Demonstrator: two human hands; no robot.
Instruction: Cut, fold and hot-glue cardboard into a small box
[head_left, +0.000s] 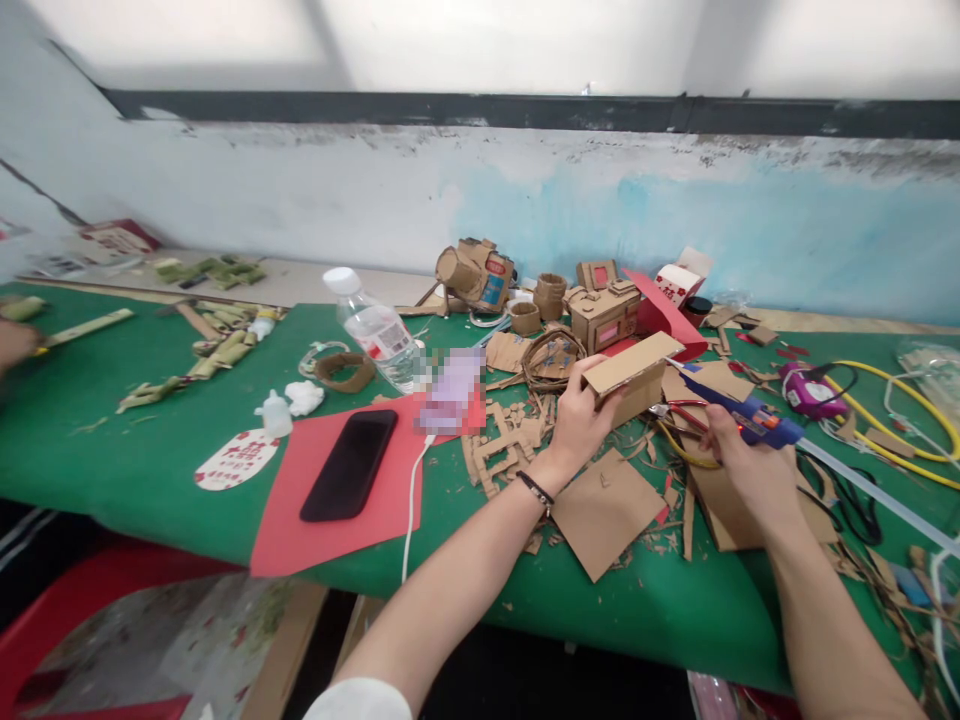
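While the left hand [581,425] grips a cardboard box [639,393], partly hiding it, I observe the right hand [748,478] clasping a glue gun [741,408], partly covered.

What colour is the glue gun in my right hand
Mostly blue. The glue gun shows in the head view, the only one here.

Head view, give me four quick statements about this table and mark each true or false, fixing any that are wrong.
1. The left hand holds a cardboard piece. True.
2. The right hand is empty. False: the right hand holds a blue glue gun.
3. The black phone lies on red paper. True.
4. The bottle has a red cap. False: the bottle's cap is white.
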